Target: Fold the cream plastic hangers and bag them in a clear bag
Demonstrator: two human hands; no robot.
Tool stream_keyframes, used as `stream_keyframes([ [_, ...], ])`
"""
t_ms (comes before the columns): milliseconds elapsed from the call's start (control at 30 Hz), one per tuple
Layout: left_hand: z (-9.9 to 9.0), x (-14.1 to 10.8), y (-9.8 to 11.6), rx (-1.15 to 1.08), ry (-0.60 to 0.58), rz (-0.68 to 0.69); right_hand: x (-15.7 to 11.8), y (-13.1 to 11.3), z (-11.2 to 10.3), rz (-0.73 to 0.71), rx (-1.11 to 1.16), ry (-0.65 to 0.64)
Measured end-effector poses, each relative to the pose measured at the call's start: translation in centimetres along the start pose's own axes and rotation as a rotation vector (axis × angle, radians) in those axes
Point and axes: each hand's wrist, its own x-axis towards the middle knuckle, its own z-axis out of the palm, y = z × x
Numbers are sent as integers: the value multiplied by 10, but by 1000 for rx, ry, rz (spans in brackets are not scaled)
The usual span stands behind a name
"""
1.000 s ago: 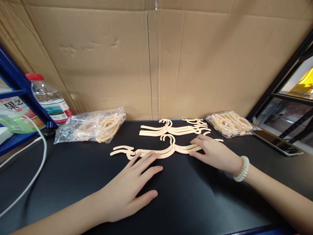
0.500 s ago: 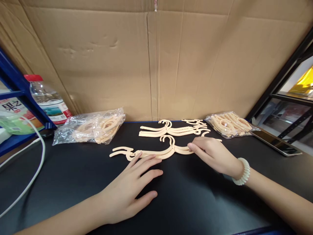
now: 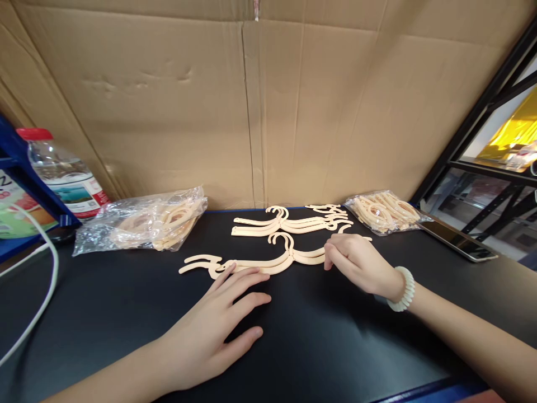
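I see the left hand (image 3: 218,324) with its fingers spread, the forward fingertips resting on the left part of the front hangers (image 3: 262,267). The right hand (image 3: 363,263) is curled over their right part; from here I can't tell whether it grips anything, since its folded fingers hide that. A pale bracelet (image 3: 403,291) circles that wrist. The front hangers lie flat on the black table (image 3: 314,347), between the two hands and a little beyond them, hooks pointing away from me. Just behind I have the rear hangers (image 3: 304,224), grouped near the cardboard (image 3: 168,112). To their left sits one bag (image 3: 142,221), with a bottle (image 3: 67,179) beside it; to their right, another bag (image 3: 381,211), and next to that a phone (image 3: 459,242) lying flat.
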Motion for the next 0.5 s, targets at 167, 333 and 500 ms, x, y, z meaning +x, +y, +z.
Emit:
stream_keyframes([
  [167,1,-1,0,6,6,-11,0,1,-1,-27,17,10],
  [333,0,1,0,4,-15,-7,-1,0,-1,-31,41,31],
  [500,-1,1,0,-14,-25,-1,-1,-2,-3,-54,37,18],
])
